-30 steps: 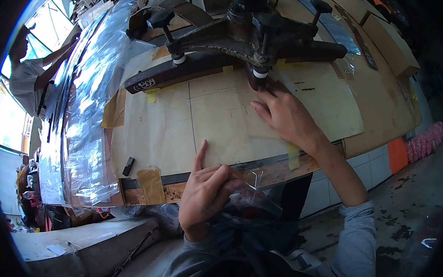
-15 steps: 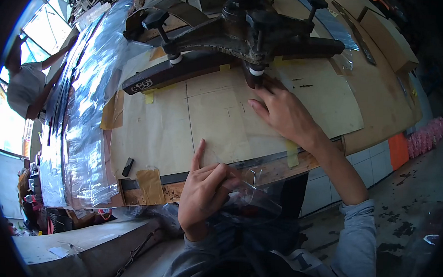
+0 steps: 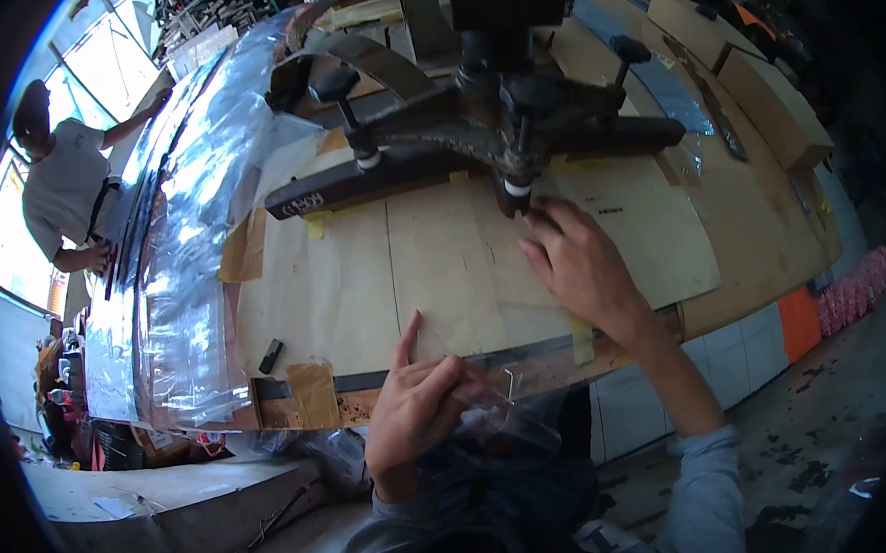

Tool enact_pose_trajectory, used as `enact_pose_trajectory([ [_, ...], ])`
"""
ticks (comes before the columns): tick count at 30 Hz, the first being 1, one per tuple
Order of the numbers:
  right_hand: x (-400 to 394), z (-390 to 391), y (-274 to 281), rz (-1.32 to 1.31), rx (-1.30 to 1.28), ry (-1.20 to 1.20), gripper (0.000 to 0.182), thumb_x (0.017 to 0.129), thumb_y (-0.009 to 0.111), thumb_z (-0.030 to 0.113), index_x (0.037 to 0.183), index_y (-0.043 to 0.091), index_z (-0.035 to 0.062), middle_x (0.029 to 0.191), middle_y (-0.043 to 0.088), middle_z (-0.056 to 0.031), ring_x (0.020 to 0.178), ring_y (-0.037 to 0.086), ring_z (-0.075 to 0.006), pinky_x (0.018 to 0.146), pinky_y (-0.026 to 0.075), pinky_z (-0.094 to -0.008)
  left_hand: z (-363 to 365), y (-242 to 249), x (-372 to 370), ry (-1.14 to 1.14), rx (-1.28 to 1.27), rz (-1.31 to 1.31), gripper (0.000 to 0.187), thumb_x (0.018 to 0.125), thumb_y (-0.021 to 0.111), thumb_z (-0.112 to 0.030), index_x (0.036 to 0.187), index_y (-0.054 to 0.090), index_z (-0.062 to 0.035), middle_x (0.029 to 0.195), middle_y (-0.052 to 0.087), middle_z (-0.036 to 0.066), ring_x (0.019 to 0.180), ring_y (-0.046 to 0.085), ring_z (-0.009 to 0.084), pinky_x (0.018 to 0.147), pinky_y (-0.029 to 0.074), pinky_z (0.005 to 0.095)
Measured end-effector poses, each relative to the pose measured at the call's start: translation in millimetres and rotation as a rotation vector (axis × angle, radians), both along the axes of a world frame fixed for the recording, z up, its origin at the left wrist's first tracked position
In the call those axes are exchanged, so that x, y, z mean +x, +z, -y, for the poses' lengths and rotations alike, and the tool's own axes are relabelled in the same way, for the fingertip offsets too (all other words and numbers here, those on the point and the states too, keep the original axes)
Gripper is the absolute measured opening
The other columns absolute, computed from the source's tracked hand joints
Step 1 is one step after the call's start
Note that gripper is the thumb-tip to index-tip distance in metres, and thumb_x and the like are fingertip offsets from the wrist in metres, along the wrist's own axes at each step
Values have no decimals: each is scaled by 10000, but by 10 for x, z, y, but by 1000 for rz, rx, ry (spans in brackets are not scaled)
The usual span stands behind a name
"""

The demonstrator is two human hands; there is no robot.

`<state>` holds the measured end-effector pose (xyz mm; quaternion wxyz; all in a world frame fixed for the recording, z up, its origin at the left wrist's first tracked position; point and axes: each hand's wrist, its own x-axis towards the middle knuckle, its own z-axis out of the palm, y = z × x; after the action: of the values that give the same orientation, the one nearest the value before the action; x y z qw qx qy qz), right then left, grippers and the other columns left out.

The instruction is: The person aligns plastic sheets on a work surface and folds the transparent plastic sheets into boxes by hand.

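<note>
Only the head cam to go by here, so I'm placing everything off the black machine head [image 3: 491,134], the big cast thing standing over the bench [image 3: 766,228]. The pale sheet [image 3: 451,317] lies flat under it and spreads out toward the wearer. Tucked below the head, a dark bar [image 3: 418,175] runs across the sheet, probably so pressure gets shared along its length instead of landing on one spot. The knobs [image 3: 335,86] on the head's arms look like they're for adjusting that. Left of the head, on the near side, brown tape [image 3: 314,395] folds over the edge, and a yellow strip [image 3: 581,339] does likewise to the right; my guess is they stop stuff creeping. Right hand [image 3: 589,269] is just in front of the head, fingers bent, tips right by its lowest nose. Can't tell if that grip has hold of anything or merely touches, since the tips are half hidden. Left hand [image 3: 418,400] sits nearer the wearer, left of the head: index stretched out beside the end of a drawn line [image 3: 392,259], maybe to keep a reference, other fingers curled. Clear film [image 3: 515,431] shows next to them, but whether that grip pinches it, can't say.
</note>
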<state>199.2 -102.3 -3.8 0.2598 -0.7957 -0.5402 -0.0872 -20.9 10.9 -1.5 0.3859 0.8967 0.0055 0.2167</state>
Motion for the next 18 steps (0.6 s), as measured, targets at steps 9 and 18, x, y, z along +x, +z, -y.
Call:
enact_pose_trajectory([
  [9,-294,488,118,-118,225,-60,249,882,634,103,1112,665,13,1171,640,-145,1065,623,-303,944,486,-387,-7,16,-10,3,-28,-22,99,869,641,-124,836,579,-55,746,651,33,763,673,236,1167,181,548],
  [18,-447,597,-47,-238,419,-257,102,859,643,56,892,717,-5,922,708,-105,911,658,-251,799,523,-355,-1,-4,-14,-4,-35,-42,98,863,638,-114,838,579,-40,726,643,58,739,670,255,1168,177,551],
])
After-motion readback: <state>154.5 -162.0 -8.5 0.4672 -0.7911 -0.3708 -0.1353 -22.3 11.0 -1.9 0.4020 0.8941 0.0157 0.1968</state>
